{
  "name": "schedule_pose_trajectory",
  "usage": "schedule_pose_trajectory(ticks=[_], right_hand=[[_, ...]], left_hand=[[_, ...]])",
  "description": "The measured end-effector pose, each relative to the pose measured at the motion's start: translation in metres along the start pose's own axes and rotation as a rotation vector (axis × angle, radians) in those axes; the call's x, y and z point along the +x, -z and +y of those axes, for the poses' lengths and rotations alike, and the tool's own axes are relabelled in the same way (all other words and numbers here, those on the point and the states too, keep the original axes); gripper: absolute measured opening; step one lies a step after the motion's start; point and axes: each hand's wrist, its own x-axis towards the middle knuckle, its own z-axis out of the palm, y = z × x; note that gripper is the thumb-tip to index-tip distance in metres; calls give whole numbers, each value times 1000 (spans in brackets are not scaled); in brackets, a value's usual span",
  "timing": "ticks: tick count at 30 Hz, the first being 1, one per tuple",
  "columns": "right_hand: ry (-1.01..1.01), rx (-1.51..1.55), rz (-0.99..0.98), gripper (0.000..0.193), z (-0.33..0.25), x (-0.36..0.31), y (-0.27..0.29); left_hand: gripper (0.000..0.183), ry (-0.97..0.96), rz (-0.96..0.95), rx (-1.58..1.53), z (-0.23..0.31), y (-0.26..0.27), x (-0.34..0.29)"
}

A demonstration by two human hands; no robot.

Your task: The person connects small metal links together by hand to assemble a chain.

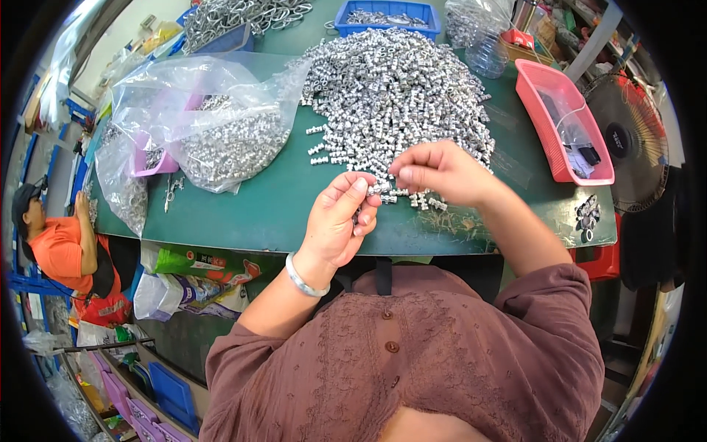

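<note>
My left hand, with a pale bangle at its wrist, is closed over the table's front part. Its thumb and fingers pinch a small silver metal part, and more such bits seem tucked in the curled fingers. My right hand hovers just to the right, thumb and forefinger drawn together; whatever they may hold is too small to make out. Behind both hands rises a large heap of small silver metal parts. Several loose metal parts lie on the tabletop under my right hand.
Clear plastic bags of metal rings with a pink scoop lie left on the green table. A blue tray stands behind, a pink basket and a fan at right. A person in orange works at far left.
</note>
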Motion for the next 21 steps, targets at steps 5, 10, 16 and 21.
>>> schedule_pose_trajectory(ticks=[5,10,16,21], right_hand=[[20,147,74,20,11,-24,-26],[43,256,135,18,13,-32,-38],[207,281,235,16,20,-36,-50],[250,241,295,18,23,-38,-54]], left_hand=[[14,3,6,25,-6,-4,-4],[13,-49,14,118,-9,-8,-9],[22,-78,-39,74,-14,-8,-14],[24,-82,-144,11,-17,-3,-16]])
